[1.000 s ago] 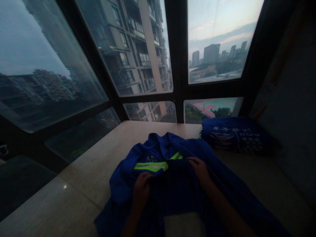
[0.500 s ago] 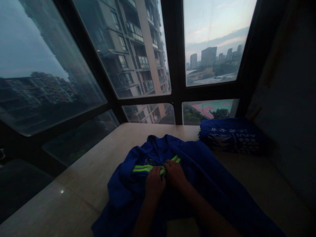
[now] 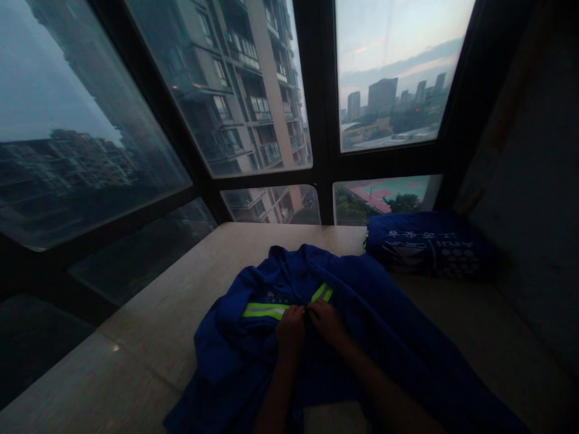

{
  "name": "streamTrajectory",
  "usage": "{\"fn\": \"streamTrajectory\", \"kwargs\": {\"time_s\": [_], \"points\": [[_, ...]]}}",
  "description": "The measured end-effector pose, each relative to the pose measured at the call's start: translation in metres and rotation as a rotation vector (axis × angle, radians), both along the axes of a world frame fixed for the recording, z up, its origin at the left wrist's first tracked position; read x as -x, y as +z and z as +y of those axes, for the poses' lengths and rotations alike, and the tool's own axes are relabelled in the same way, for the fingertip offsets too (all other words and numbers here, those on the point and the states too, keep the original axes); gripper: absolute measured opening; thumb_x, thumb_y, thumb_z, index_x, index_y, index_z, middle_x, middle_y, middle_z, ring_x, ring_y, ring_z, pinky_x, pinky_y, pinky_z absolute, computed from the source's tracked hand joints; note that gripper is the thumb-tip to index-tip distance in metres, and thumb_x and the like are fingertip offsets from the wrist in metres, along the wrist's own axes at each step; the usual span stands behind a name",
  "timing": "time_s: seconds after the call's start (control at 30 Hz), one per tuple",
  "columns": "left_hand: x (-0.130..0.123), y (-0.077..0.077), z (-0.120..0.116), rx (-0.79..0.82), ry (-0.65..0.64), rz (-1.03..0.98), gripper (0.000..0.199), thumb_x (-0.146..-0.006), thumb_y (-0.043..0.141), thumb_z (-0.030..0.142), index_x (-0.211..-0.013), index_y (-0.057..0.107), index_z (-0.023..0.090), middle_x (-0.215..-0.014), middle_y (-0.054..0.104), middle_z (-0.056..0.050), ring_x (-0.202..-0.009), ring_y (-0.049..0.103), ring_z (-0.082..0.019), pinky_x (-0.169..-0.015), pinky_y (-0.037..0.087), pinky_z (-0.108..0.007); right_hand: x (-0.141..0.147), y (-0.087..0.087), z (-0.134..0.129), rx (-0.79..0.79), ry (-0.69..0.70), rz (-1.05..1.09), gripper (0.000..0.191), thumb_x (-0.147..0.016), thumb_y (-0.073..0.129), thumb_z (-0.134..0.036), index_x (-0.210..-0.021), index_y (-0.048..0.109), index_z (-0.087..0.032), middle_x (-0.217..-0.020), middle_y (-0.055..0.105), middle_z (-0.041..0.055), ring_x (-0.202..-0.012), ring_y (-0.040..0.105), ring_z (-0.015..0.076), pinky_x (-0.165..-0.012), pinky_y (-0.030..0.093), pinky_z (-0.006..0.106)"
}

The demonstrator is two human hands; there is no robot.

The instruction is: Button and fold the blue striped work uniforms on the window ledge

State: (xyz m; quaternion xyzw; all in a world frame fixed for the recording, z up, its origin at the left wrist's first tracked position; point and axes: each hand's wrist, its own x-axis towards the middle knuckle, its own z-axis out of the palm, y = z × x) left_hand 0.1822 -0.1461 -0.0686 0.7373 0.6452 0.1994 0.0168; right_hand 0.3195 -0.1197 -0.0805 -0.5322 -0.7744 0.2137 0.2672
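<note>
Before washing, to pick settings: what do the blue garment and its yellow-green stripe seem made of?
Blue garment: matte cloth, by its soft folds; fibre unclear. Yellow-green stripe: probably reflective tape, given the pale grey band between bright edges.

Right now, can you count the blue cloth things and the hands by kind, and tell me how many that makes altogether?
Spread-out blue jacket: 1
Folded blue bundle with white print: 1
Hands at the jacket's front: 2 (left hand, right hand)
Total: 4
</note>
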Motion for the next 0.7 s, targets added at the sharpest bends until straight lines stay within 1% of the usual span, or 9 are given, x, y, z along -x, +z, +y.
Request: {"fn": "streamTrajectory", "kwargs": {"time_s": [0.1,0.17,0.27,0.4,0.5,0.57,0.6,0.63,0.7], "points": [[0.003,-0.001,0.002,0.013,-0.017,-0.046,0.028,-0.094,0.043,0.016,-0.102,0.069,0.021,-0.102,0.071,-0.006,-0.100,0.064,-0.021,-0.088,0.048,-0.031,0.000,0.003,-0.003,0.004,-0.012,-0.009,0.029,-0.099,0.042,-0.020,-0.105,0.070,-0.023,-0.104,0.068,0.0058,-0.097,0.063,0.0163,-0.087,0.043,0.024],[0.006,-0.001,0.002,0.022,-0.025,-0.087,0.030,-0.095,0.041,0.016,-0.103,0.069,0.020,-0.104,0.071,-0.007,-0.102,0.064,-0.021,-0.090,0.048,-0.033,0.000,0.005,-0.005,0.010,-0.015,-0.012,0.029,-0.099,0.043,-0.020,-0.107,0.070,-0.023,-0.106,0.068,0.0062,-0.096,0.063,0.0164,-0.086,0.044,0.024],[0.011,-0.001,0.003,0.046,-0.060,-0.161,0.030,-0.094,0.041,0.016,-0.104,0.070,0.019,-0.104,0.072,-0.008,-0.102,0.065,-0.022,-0.091,0.048,-0.034,0.000,0.006,-0.006,0.022,-0.028,0.009,0.026,-0.097,0.046,-0.021,-0.104,0.071,-0.022,-0.104,0.068,0.0064,-0.096,0.063,0.0167,-0.086,0.044,0.024],[0.016,0.000,0.001,0.072,-0.128,-0.295,0.030,-0.092,0.042,0.018,-0.100,0.071,0.021,-0.101,0.073,-0.007,-0.099,0.066,-0.021,-0.092,0.049,-0.036,0.001,0.003,-0.005,0.046,-0.056,0.084,0.023,-0.094,0.049,-0.021,-0.100,0.071,-0.022,-0.104,0.068,0.0056,-0.097,0.064,0.0168,-0.087,0.045,0.024],[0.018,0.000,-0.002,0.068,-0.144,-0.426,0.028,-0.089,0.046,0.021,-0.098,0.073,0.022,-0.100,0.074,-0.006,-0.099,0.067,-0.021,-0.093,0.049,-0.037,0.000,0.000,0.000,0.054,-0.090,0.179,0.023,-0.091,0.050,-0.019,-0.101,0.071,-0.021,-0.105,0.070,0.0066,-0.100,0.064,0.0179,-0.090,0.046,0.027],[0.020,-0.001,-0.004,0.055,-0.121,-0.529,0.025,-0.086,0.050,0.026,-0.095,0.073,0.023,-0.100,0.075,-0.006,-0.099,0.067,-0.021,-0.094,0.049,-0.038,-0.002,0.001,0.004,0.056,-0.124,0.263,0.024,-0.089,0.051,-0.017,-0.101,0.071,-0.019,-0.107,0.071,0.0084,-0.103,0.065,0.0190,-0.093,0.047,0.030],[0.021,-0.002,-0.004,0.043,-0.090,-0.587,0.023,-0.085,0.052,0.029,-0.095,0.073,0.023,-0.101,0.075,-0.006,-0.100,0.067,-0.022,-0.095,0.050,-0.038,-0.004,0.002,0.005,0.057,-0.143,0.308,0.024,-0.087,0.051,-0.017,-0.101,0.071,-0.019,-0.108,0.071,0.0092,-0.104,0.065,0.0198,-0.095,0.048,0.031],[0.023,-0.003,-0.003,0.024,-0.042,-0.649,0.024,-0.084,0.054,0.032,-0.095,0.072,0.022,-0.103,0.074,-0.007,-0.101,0.067,-0.023,-0.095,0.050,-0.038,-0.006,0.004,0.005,0.058,-0.162,0.353,0.025,-0.086,0.052,-0.018,-0.101,0.072,-0.018,-0.108,0.072,0.0099,-0.105,0.065,0.0207,-0.097,0.048,0.033],[0.029,-0.003,-0.001,-0.032,0.105,-0.783,0.029,-0.083,0.053,0.037,-0.099,0.070,0.020,-0.106,0.073,-0.009,-0.105,0.066,-0.024,-0.095,0.050,-0.040,-0.010,0.009,0.005,0.060,-0.196,0.441,0.025,-0.085,0.052,-0.022,-0.100,0.073,-0.018,-0.109,0.073,0.0107,-0.107,0.065,0.0228,-0.100,0.047,0.038]]}}
